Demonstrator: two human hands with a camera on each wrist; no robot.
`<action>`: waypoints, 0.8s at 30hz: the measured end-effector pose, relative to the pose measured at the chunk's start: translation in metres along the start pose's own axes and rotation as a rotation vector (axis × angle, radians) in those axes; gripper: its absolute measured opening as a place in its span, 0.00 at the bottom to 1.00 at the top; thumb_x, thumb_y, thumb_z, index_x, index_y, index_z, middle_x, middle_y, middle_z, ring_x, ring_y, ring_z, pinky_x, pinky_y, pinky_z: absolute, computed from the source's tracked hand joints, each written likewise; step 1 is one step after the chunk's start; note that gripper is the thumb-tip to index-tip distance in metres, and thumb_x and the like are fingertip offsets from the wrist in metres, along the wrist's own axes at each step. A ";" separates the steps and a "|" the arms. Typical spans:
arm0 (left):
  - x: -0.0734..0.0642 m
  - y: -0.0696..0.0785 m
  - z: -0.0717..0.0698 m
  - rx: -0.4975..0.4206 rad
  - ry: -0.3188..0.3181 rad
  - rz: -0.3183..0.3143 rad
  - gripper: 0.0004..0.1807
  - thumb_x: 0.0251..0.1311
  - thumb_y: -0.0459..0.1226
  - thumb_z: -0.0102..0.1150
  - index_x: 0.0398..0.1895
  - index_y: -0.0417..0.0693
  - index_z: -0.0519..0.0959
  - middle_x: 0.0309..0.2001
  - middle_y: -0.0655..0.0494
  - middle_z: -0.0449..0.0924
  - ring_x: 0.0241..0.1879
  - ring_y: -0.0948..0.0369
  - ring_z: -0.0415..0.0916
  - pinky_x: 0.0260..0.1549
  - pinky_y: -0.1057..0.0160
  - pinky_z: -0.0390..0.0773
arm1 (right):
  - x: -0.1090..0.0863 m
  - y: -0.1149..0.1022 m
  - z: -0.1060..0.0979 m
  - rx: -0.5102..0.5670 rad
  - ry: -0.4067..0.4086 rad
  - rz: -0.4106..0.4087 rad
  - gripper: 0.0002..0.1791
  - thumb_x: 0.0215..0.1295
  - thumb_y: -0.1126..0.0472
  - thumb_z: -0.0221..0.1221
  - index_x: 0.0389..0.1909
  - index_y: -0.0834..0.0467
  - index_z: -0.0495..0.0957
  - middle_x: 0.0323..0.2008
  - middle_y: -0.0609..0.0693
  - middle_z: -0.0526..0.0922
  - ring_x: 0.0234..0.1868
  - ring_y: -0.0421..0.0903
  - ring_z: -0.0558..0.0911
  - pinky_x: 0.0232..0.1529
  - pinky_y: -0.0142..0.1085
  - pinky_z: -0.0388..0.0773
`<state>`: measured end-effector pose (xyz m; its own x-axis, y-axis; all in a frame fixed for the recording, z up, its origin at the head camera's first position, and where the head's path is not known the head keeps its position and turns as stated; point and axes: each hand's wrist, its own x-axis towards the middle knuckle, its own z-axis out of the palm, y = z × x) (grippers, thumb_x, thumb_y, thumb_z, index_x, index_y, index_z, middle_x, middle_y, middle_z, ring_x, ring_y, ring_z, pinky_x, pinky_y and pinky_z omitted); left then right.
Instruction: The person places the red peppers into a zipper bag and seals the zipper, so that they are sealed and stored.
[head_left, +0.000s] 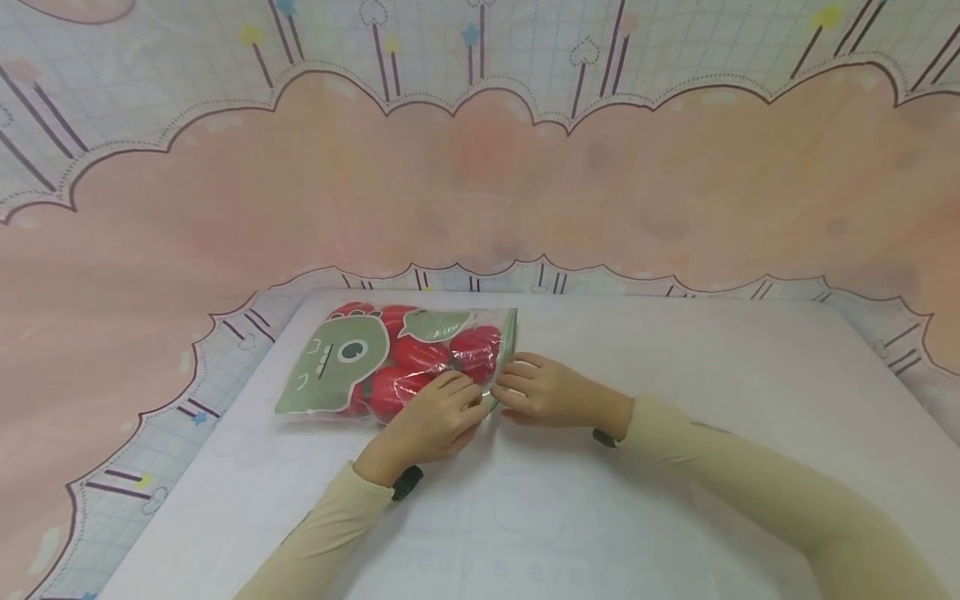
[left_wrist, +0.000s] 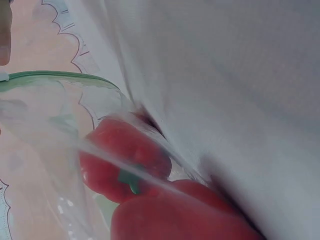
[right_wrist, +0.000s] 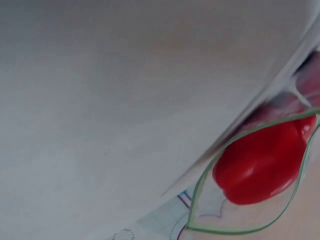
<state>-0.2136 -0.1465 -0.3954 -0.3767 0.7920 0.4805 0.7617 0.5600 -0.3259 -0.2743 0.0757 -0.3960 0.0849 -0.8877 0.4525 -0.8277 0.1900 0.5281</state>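
A clear zip bag [head_left: 300,392] with a green one-eyed monster print lies on the table's left half. Several red bell peppers [head_left: 423,357] fill it; one pepper [left_wrist: 125,155] shows its green stem in the left wrist view. My left hand [head_left: 438,417] pinches the near right corner of the bag, its fingers bent over the plastic. From the right, my right hand [head_left: 543,392] grips the green zip edge with bent fingers. In the right wrist view the green-rimmed mouth gapes around a red pepper [right_wrist: 260,165]. A white slider [left_wrist: 4,77] sits on the zip.
The white-covered table [head_left: 712,367] stretches to the right of the bag and toward me. Behind it hangs a patterned pink and white cloth [head_left: 525,183]. Dark wrist bands [head_left: 407,483] show below both hands.
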 end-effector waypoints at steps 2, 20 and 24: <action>-0.001 0.000 0.000 0.002 0.011 0.005 0.12 0.44 0.42 0.71 0.32 0.52 0.81 0.34 0.58 0.82 0.41 0.60 0.77 0.52 0.61 0.75 | 0.003 -0.003 0.001 -0.018 -0.020 -0.024 0.19 0.54 0.48 0.64 0.44 0.54 0.78 0.39 0.46 0.85 0.43 0.41 0.82 0.51 0.37 0.78; -0.005 -0.003 -0.002 0.087 0.093 0.060 0.17 0.39 0.45 0.75 0.31 0.51 0.79 0.32 0.59 0.82 0.40 0.61 0.79 0.50 0.62 0.77 | 0.013 -0.007 0.008 -0.017 -0.063 -0.067 0.08 0.56 0.55 0.64 0.36 0.53 0.81 0.31 0.42 0.86 0.33 0.37 0.82 0.41 0.29 0.78; -0.006 -0.003 -0.002 0.091 0.102 0.077 0.16 0.38 0.44 0.75 0.30 0.51 0.80 0.31 0.59 0.83 0.39 0.61 0.79 0.50 0.61 0.77 | 0.015 -0.008 0.009 0.020 -0.041 -0.052 0.12 0.58 0.51 0.62 0.37 0.54 0.81 0.30 0.43 0.86 0.31 0.37 0.82 0.39 0.29 0.78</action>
<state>-0.2128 -0.1536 -0.3952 -0.2600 0.8074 0.5297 0.7337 0.5218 -0.4352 -0.2711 0.0571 -0.4001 0.1053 -0.9126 0.3951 -0.8335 0.1357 0.5356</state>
